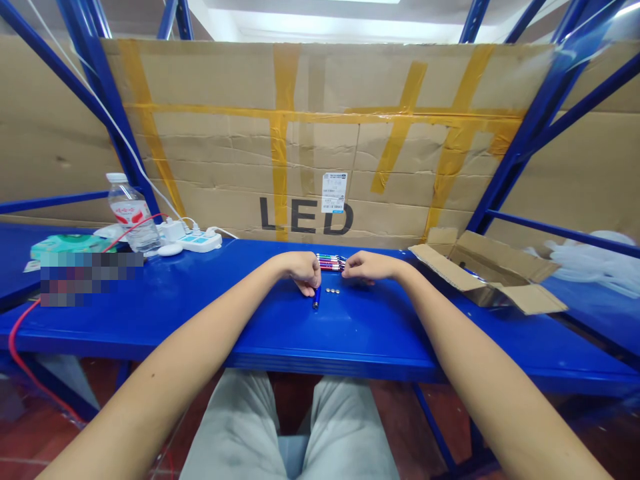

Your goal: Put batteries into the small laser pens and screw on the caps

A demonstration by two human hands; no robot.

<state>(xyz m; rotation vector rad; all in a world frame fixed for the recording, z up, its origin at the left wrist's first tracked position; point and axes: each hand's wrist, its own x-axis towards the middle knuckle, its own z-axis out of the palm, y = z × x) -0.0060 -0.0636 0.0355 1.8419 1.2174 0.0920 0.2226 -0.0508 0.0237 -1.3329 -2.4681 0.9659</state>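
Note:
My left hand (303, 272) is closed around a slim blue metal tube (317, 298), which looks like a small penlight. Its lower end points toward me, just over the blue table. Beyond the hands lies a row of several coloured tubes (329, 262) of similar look, side by side, in blue, green and red. My right hand (369, 266) is at the right end of this row with its fingers pinched together; what they hold, if anything, is hidden. Between the hands, small silver button cells (333, 291) lie in a short line on the table.
An open cardboard box (487, 267) stands on the right of the blue table (200, 320), something blue inside. Left are a water bottle (133, 213), a white power strip (201, 241) and a green packet (70, 245). A large cardboard sheet (225, 153) rises behind.

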